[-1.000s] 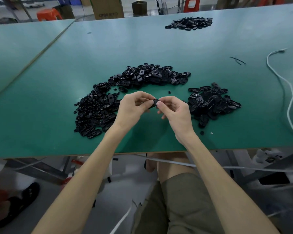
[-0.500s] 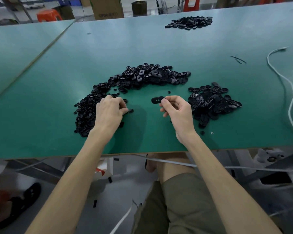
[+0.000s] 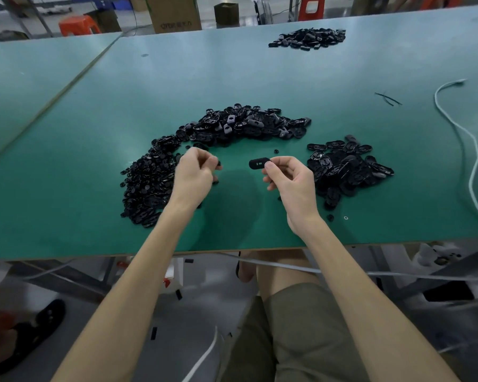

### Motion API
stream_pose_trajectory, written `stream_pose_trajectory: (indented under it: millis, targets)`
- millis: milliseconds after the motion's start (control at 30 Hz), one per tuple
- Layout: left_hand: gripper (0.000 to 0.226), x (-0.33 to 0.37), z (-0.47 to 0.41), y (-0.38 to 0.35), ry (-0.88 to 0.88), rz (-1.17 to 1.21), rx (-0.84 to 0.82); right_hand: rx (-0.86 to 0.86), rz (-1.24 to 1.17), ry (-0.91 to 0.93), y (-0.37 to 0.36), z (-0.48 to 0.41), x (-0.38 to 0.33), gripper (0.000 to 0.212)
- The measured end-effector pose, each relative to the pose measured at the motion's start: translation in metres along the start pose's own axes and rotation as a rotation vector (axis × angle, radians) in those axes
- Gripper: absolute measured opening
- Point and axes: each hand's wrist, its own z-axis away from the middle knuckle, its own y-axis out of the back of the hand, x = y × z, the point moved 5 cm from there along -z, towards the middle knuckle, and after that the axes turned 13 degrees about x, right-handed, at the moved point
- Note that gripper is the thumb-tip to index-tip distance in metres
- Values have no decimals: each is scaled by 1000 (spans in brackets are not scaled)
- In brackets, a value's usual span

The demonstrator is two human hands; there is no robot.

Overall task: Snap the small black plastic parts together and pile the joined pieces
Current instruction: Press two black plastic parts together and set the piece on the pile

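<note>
black plastic, an oval piece (image 3: 259,163) is pinched at its right end between the thumb and forefinger of the right hand (image 3: 290,183) and is held over the green table (image 3: 260,78), pointing left. the left hand (image 3: 195,175) is raised near it, apart from it, with its fingers curled inward; a small dark bit is seen at the fingertips, but whether it is gripped cannot be told through the blur. a curved heap (image 3: 149,186) of loose black parts is spread beside and beyond the left hand, arcing across to the middle of the table. a second heap (image 3: 345,166) is laid just right of the right hand. a third heap (image 3: 309,40) is seen near the far edge, well apart. a white cable (image 3: 469,150) is trailed along the right side.
</note>
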Motion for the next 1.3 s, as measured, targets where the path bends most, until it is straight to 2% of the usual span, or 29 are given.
stream_pose_trajectory:
  millis: [67, 133, 400, 500, 667, 867, 1300]
  targets:
    - [16, 10, 5, -18, 66, 192, -59, 27, -13, -2, 1, -1, 0, 1]
    - [15, 20, 10, -36, 43, 264, -88, 52, -12, 1, 3, -1, 0, 2]
    - [21, 16, 23, -60, -89, 156, -46, 79, -22, 1, 3, -3, 2, 3]
    - [24, 14, 26, -59, -92, 160, -44, 81, -34, -13, 3, -4, 4, 5]
    - [16, 12, 25, -58, -61, 208, -15, 113, -84, -47, 4, -4, 6, 10]
    - [15, 9, 25, -59, -50, 267, -42, 78, -84, -48, 2, -4, 6, 16]
    - [19, 7, 28, -59, -79, 283, -83, 34, -59, -7, 1, -3, 5, 14]
